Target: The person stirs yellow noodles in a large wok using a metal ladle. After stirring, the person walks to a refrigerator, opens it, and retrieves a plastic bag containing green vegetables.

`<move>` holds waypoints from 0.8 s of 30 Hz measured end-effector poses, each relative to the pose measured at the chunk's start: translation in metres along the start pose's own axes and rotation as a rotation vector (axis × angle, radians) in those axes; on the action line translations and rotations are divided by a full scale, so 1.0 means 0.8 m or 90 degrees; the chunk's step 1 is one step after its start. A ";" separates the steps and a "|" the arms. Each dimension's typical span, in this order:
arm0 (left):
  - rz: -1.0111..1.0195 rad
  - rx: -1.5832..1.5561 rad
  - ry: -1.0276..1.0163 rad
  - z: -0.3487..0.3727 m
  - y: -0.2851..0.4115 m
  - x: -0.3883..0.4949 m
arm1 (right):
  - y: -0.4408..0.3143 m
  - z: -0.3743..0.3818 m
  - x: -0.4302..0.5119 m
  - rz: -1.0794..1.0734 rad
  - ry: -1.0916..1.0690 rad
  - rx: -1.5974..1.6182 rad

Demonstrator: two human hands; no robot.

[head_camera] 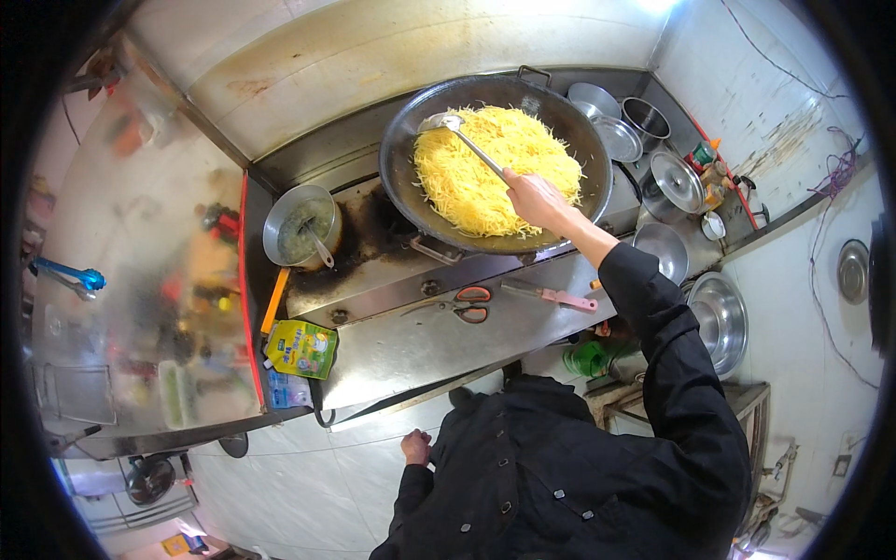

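A large wok (400,178) with metal handles stands on the stove, holding a wide heap of thin yellow shreds (504,168) that look like shredded potato. Over the heap, my right hand (535,199) grips the handle of a metal ladle (483,152). The ladle's head rests at the upper left edge of the heap, near the wok's wall. My left hand (416,446) hangs low beside my body, its fingers curled in with nothing visible in them. It is well away from the counter.
A saucepan (269,234) with liquid and a spoon sits left of the wok. Scissors (472,304) and a pink-handled knife (574,301) lie on the steel counter (413,350), a yellow-green pouch (302,348) at its left. Lidded pots (672,189) and steel basins (719,325) stand right.
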State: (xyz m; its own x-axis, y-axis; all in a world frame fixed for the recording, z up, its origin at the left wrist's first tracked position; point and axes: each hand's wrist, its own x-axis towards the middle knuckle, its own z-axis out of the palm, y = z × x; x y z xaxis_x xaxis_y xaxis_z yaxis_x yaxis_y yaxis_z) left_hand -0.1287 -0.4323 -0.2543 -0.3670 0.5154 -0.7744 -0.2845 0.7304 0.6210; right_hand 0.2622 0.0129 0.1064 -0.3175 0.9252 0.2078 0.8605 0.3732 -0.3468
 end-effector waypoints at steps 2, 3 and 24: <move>0.107 0.260 -0.010 -0.005 0.000 -0.010 | 0.004 0.008 -0.003 -0.008 -0.041 0.007; 0.159 0.388 -0.014 -0.007 0.000 -0.013 | 0.004 0.010 -0.003 -0.014 -0.063 0.011; 0.407 0.843 -0.022 -0.043 -0.011 -0.004 | -0.047 -0.098 -0.187 0.003 -0.163 -0.095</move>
State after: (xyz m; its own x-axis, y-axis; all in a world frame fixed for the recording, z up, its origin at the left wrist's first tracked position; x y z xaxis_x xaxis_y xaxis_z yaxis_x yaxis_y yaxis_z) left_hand -0.1558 -0.4561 -0.2532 -0.0886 0.8978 -0.4314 0.9226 0.2373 0.3042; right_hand 0.3084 -0.1451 0.1600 -0.3874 0.9211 -0.0380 0.9053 0.3722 -0.2047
